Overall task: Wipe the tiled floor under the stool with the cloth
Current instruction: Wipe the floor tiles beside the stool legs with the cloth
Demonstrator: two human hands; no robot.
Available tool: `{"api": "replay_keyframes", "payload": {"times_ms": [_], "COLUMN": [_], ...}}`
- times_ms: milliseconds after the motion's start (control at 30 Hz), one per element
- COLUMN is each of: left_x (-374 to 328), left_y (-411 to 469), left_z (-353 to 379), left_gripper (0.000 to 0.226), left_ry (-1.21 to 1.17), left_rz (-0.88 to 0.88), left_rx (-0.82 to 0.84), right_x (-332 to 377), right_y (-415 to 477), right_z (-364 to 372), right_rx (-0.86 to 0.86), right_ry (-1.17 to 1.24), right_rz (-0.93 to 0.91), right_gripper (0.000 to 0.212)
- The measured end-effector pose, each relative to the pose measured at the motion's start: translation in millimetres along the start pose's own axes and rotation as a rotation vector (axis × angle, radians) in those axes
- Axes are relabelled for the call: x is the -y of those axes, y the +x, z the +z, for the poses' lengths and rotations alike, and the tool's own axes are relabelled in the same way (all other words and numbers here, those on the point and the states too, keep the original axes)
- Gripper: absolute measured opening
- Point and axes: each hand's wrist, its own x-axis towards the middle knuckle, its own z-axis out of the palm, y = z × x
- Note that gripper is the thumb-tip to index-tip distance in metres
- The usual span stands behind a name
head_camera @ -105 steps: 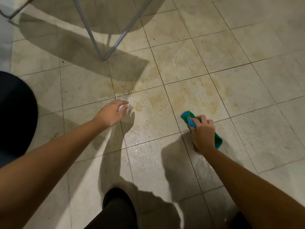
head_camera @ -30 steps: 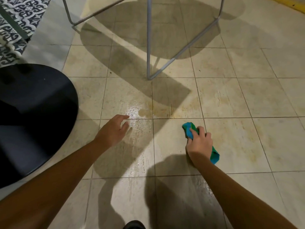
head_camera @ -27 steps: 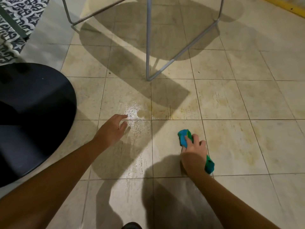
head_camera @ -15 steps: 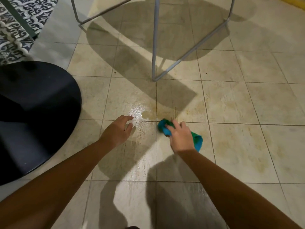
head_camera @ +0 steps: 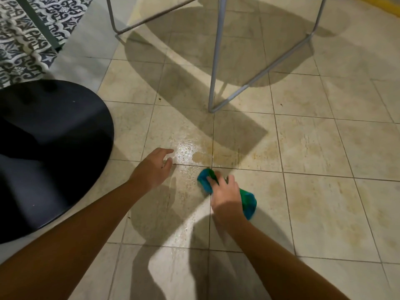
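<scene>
Two hands were down low on the tiled floor (head_camera: 313, 148). The right hand (head_camera: 225, 194) had its fingers curled over the cloth (head_camera: 204, 180) and pressed it flat on a tile. The cloth was blue and green and bunched up. It poked out on both sides of the hand, so its long way ran from far-left to near-right. The left hand (head_camera: 154, 167) held nothing. Its fingers were loose and a little apart, and it sat on or just above the floor; I could not tell which. A wet shiny patch (head_camera: 186, 151) lay just past the cloth and a bit to the left, right beside the left fingertips. So the left hand was nearer to the patch, but the right hand had the cloth. The stool (head_camera: 214, 72) stood farther off, past the wet patch, with its thin grey legs on the tiles. I thought the next push should go forward and a little left, over the patch and on toward the stool's legs. A black round thing (head_camera: 49, 148) sat on the left.
</scene>
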Motion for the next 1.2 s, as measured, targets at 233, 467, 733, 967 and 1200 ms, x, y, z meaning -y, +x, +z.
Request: {"api": "replay_keyframes", "payload": {"times_ms": [233, 467, 733, 967, 1200], "left_x": [3.5, 5.4, -7.8, -3.2, 9.6], "left_y": [10.2, 19.3, 33.0, 30.1, 33.2], "left_z": [0.0, 3.6, 0.8, -4.8, -7.9], "left_gripper": [0.035, 0.037, 0.038, 0.038, 0.037], "left_ry": [0.006, 0.006, 0.055, 0.058, 0.035], "left_rz": [-0.013, -0.004, 0.024, 0.018, -0.031], "left_rx": [0.003, 0.028, 0.027, 0.016, -0.008], "right_x": [-50.7, -11.0, -6.5, -45.0, 16.8], "right_y": [23.9, -18.6, 55.4, 27.8, 16.3], "right_z": [-11.1, 13.0, 3.2, -9.6, 13.6], "right_rx": [-0.093, 0.058, 0.004, -0.047, 0.047], "right_ry": [0.035, -0.173, -0.259, 0.017, -0.313], "right_rz": [0.266, 0.019, -0.176, 0.235, -0.249], "right_gripper": [0.047, 0.044, 0.040, 0.043, 0.052]}}
